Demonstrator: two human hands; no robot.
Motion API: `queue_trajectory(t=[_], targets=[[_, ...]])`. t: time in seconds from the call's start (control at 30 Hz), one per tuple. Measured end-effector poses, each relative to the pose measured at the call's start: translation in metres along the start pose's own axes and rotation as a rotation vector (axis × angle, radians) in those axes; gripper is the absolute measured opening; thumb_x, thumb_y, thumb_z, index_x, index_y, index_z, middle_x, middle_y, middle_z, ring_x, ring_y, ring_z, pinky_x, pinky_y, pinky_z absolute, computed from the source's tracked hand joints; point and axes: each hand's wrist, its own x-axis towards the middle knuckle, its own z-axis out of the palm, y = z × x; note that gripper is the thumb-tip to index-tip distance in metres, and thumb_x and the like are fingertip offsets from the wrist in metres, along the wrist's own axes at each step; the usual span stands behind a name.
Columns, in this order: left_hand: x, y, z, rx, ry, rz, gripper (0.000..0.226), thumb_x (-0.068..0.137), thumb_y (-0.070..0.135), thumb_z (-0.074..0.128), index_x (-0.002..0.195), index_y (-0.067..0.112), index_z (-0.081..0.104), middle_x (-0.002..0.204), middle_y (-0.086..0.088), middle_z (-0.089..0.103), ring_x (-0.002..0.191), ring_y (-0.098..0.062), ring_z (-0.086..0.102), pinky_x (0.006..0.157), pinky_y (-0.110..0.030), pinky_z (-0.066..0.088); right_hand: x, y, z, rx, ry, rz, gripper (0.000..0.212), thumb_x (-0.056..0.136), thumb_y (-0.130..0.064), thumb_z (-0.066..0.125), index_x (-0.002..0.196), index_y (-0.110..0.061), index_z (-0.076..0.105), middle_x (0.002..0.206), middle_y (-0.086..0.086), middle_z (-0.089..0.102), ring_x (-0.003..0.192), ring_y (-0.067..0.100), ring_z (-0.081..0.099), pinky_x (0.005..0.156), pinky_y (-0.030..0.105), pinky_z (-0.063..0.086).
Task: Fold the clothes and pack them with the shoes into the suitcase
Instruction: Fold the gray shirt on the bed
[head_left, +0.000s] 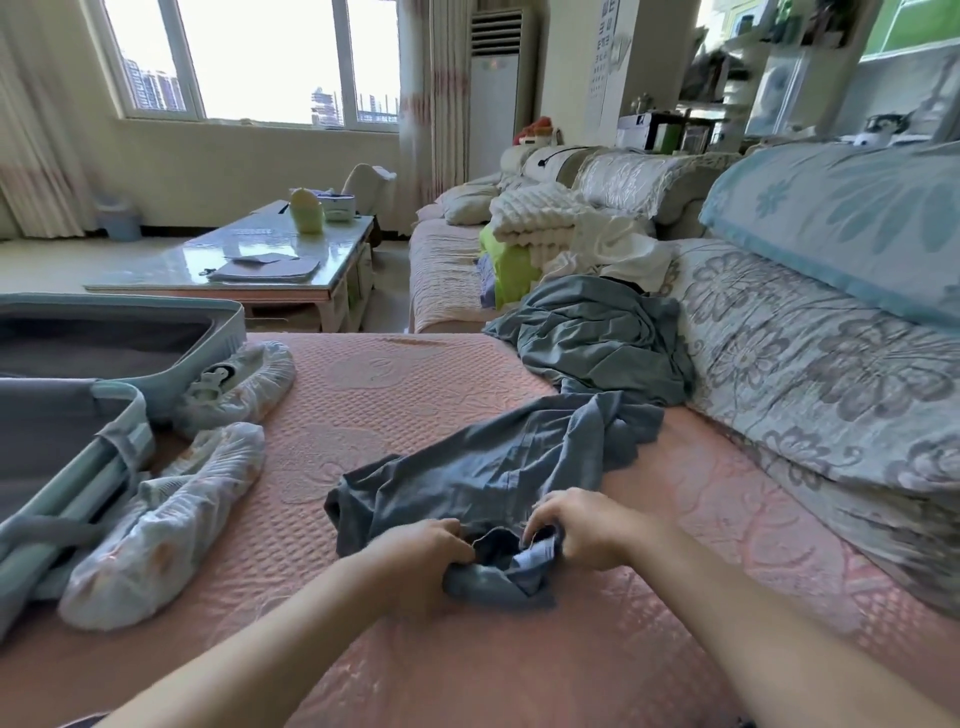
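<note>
Crumpled slate-blue cotton garment (498, 483): lies mid-seat on the pink quilted sofa cover (415, 384), near end bunched in both grips, left hand (421, 558) and right hand (582, 525) each pinching a fold with curled fingers. Risks folding crooked if pulled while twisted. Leftward, shoes in white printed covers (171, 525) beside the open pale-teal hard-shell suitcase (119, 332); behind, a grey-green cloth heap (597, 338); beyond, glass-topped desk (260, 260), bright window (260, 57).

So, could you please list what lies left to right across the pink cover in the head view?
Open pale-green suitcase → two shoes in white covers → crumpled blue-grey garment → grey floral back cushion.
</note>
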Motion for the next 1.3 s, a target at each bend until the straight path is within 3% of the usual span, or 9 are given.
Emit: queue_trajectory(t=[0.13, 0.43, 0.57, 0.63, 0.7, 0.9, 1.1, 1.2, 1.3], targets=[[-0.006, -0.025, -0.025, -0.153, 0.273, -0.112, 0.009, 0.085, 0.026, 0.061, 0.092, 0.028, 0.067, 0.096, 0.016, 0.048, 0.092, -0.01, 0.052, 0.082, -0.031, 0.047, 0.007, -0.006, -0.015, 0.163, 0.282, -0.001, 0.013, 0.082, -0.029, 0.065, 0.085, -0.021, 0.074, 0.101, -0.001, 0.066, 0.099, 0.02, 0.062, 0.088, 0.035, 0.052], [0.015, -0.091, -0.079, -0.286, 0.451, -0.728, 0.02, 0.085, 0.023, 0.049, 0.092, 0.021, 0.067, 0.094, -0.005, 0.071, 0.088, -0.029, 0.067, 0.075, -0.033, 0.053, 0.063, -0.051, -0.063, 0.528, 0.486, 0.139, 0.03, 0.095, -0.033, 0.061, 0.071, -0.015, 0.064, 0.061, 0.001, 0.069, 0.047, 0.021, 0.062, 0.041, 0.023, 0.041], [0.05, -0.114, -0.085, -0.991, 0.904, -0.655, 0.028, 0.083, 0.011, 0.048, 0.097, 0.023, 0.069, 0.091, -0.009, 0.073, 0.081, -0.032, 0.071, 0.079, -0.051, 0.059, 0.114, -0.063, -0.074, 0.803, 0.702, -0.013, 0.012, 0.095, -0.016, 0.061, 0.1, -0.022, 0.07, 0.101, 0.006, 0.076, 0.089, 0.022, 0.071, 0.083, 0.039, 0.057], [0.063, -0.12, -0.091, -1.087, 1.01, -0.554, 0.052, 0.092, 0.01, 0.057, 0.138, 0.033, 0.046, 0.119, -0.004, 0.063, 0.103, -0.024, 0.064, 0.095, -0.044, 0.053, 0.133, -0.062, -0.074, 0.859, 0.691, -0.16, 0.052, 0.094, -0.009, 0.064, 0.139, -0.031, 0.049, 0.14, -0.006, 0.057, 0.122, 0.01, 0.057, 0.103, 0.024, 0.043], [0.072, -0.127, -0.087, -1.087, 0.95, -0.434, 0.078, 0.095, 0.008, 0.06, 0.151, 0.044, 0.019, 0.133, 0.003, 0.05, 0.111, -0.018, 0.057, 0.1, -0.046, 0.05, 0.146, -0.056, -0.067, 0.796, 0.561, -0.164, 0.087, 0.093, -0.01, 0.066, 0.159, -0.035, 0.014, 0.15, -0.019, 0.033, 0.132, 0.003, 0.042, 0.107, 0.019, 0.033], [0.06, -0.137, -0.016, 0.03, 0.257, -0.539, 0.074, 0.083, 0.064, 0.057, 0.149, 0.046, 0.026, 0.157, 0.002, 0.028, 0.144, -0.024, 0.028, 0.118, -0.045, 0.024, 0.155, -0.041, -0.039, 0.353, 0.193, -0.001, 0.075, 0.09, -0.028, 0.064, 0.157, -0.029, 0.03, 0.155, -0.001, 0.043, 0.139, 0.018, 0.043, 0.11, 0.026, 0.035], [0.041, -0.144, -0.016, -0.226, 0.419, -0.526, 0.055, 0.083, 0.01, 0.053, 0.128, 0.041, 0.061, 0.126, 0.001, 0.056, 0.117, -0.026, 0.056, 0.095, -0.035, 0.047, 0.149, -0.037, -0.028, 0.059, 0.132, 0.088, 0.103, 0.075, -0.045, 0.07, 0.159, -0.034, 0.01, 0.155, 0.005, 0.041, 0.142, 0.026, 0.037, 0.116, 0.041, 0.032], [0.026, -0.136, -0.041, -0.181, 0.364, -0.557, 0.036, 0.088, 0.019, 0.059, 0.115, 0.039, 0.07, 0.119, 0.004, 0.061, 0.109, -0.024, 0.059, 0.091, -0.03, 0.048, 0.14, -0.037, -0.024, -0.01, 0.17, 0.068, 0.079, 0.081, -0.034, 0.066, 0.152, -0.032, 0.031, 0.143, 0.009, 0.054, 0.133, 0.029, 0.049, 0.108, 0.035, 0.041], [0.001, -0.137, -0.066, -0.006, 0.166, -0.706, 0.026, 0.088, 0.023, 0.059, 0.11, 0.024, 0.073, 0.107, 0.0, 0.067, 0.095, -0.023, 0.064, 0.083, -0.03, 0.052, 0.127, -0.045, -0.03, 0.135, 0.145, -0.036, 0.024, 0.078, -0.024, 0.067, 0.1, -0.031, 0.065, 0.098, -0.001, 0.071, 0.102, 0.023, 0.068, 0.084, 0.035, 0.054]])
